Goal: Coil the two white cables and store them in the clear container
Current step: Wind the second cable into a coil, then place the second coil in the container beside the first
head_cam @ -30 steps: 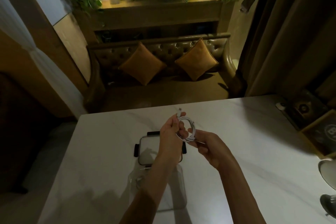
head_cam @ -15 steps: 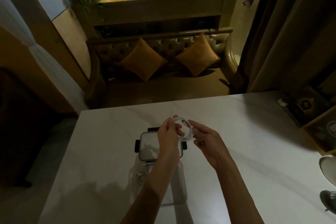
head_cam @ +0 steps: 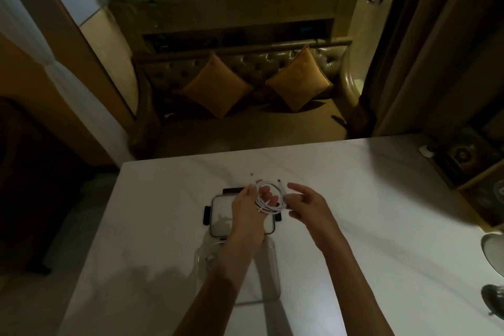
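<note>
My left hand (head_cam: pixel 249 207) holds a coiled white cable (head_cam: pixel 272 198) above the table, its fingers through the loops and both plug ends sticking out at the top. My right hand (head_cam: pixel 308 203) hovers just right of the coil, fingers apart and off the cable. Below my hands lies the container's lid (head_cam: pixel 218 219), clear with black latches. The clear container (head_cam: pixel 268 270) stands nearer to me under my left forearm; something pale and coiled shows inside at its left (head_cam: pixel 210 258), too dim to identify.
All of this sits on a white marble table (head_cam: pixel 381 226). Dark boxes and a wooden tray (head_cam: pixel 469 163) occupy the far right corner, glassware (head_cam: pixel 493 248) the right edge. A tiny object (head_cam: pixel 252 173) lies beyond my hands. A brown sofa with cushions stands behind the table.
My right hand has let go of the coil and opened beside it. The coil now hangs from my left hand alone, with its loops looser and wider.
</note>
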`<state>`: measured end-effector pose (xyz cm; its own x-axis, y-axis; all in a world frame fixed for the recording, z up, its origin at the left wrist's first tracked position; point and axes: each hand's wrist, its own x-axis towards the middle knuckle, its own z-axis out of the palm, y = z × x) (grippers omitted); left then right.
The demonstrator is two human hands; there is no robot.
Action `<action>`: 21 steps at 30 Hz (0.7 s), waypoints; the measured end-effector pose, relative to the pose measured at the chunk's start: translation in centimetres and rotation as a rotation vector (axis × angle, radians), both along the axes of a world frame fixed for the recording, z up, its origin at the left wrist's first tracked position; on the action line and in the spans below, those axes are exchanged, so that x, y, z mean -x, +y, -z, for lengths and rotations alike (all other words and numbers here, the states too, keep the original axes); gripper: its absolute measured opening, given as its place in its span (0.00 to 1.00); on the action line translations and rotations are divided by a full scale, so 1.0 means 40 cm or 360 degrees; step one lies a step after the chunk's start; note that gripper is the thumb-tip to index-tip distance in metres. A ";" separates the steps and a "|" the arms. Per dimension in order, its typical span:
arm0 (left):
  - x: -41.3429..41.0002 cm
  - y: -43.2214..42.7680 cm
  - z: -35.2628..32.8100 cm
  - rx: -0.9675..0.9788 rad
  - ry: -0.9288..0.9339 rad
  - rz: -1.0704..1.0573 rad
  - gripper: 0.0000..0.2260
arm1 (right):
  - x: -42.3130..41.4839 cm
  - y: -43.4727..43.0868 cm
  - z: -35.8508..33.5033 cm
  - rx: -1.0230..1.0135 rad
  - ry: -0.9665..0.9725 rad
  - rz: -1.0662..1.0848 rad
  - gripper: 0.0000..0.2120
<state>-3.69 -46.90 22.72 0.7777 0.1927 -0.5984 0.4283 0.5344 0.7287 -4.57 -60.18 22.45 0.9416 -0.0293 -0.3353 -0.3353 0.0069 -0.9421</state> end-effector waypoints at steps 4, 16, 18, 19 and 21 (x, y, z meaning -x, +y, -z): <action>0.008 0.010 0.000 0.0047 -0.0016 0.0042 0.11 | -0.008 0.016 0.013 -0.0116 -0.0132 0.0178 0.18; 0.016 0.091 0.113 -0.0041 0.0258 0.0115 0.11 | 0.019 0.046 0.096 -0.0255 0.0189 -0.0251 0.10; 0.060 0.130 0.157 -0.0061 0.0155 0.0293 0.10 | 0.037 0.069 0.141 -0.0229 0.0316 -0.0276 0.09; 0.079 0.153 0.195 -0.0152 0.0156 0.0371 0.11 | 0.049 0.085 0.171 -0.0194 0.0371 -0.0268 0.09; 0.096 0.191 0.262 -0.0358 0.0306 0.0478 0.12 | 0.076 0.124 0.233 -0.0153 0.0493 -0.0197 0.08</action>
